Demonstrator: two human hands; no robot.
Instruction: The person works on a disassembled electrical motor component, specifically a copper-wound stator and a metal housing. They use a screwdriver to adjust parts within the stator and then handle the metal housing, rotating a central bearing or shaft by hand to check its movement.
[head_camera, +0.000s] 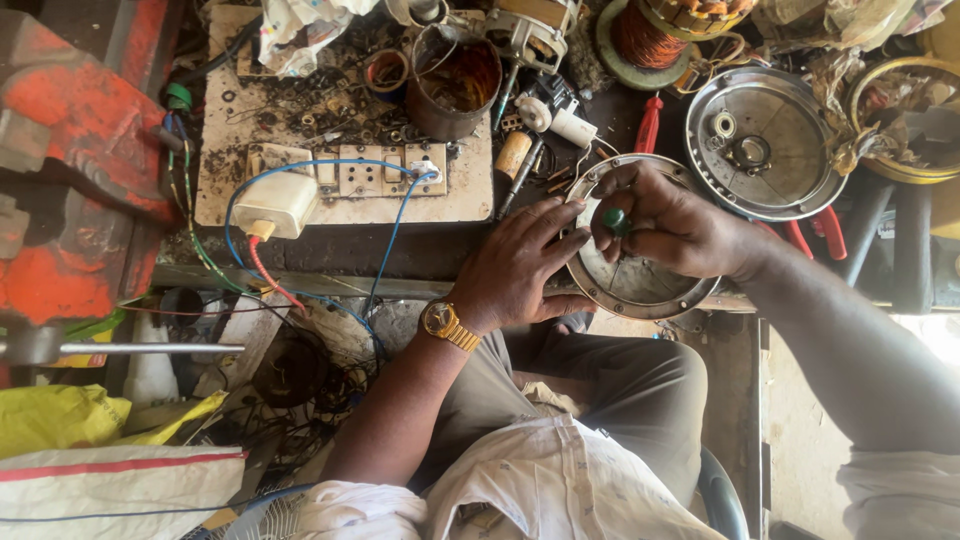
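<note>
While the left hand (515, 270) lies flat and open on the rim of a round metal motor cover (632, 280), the right hand (665, 225) is closed around a green-handled screwdriver (616, 219) held upright over the cover's middle. Both hands work at the near edge of a cluttered, grimy worktop (470, 245). Beyond the right hand lies a second round cover (765, 140) with a bearing at its centre. Beyond the left hand sit a rusty tin can (455, 85) and a switchboard (345, 180) with blue wire (390, 240). Far to the left stands a red vice (80, 170).
</note>
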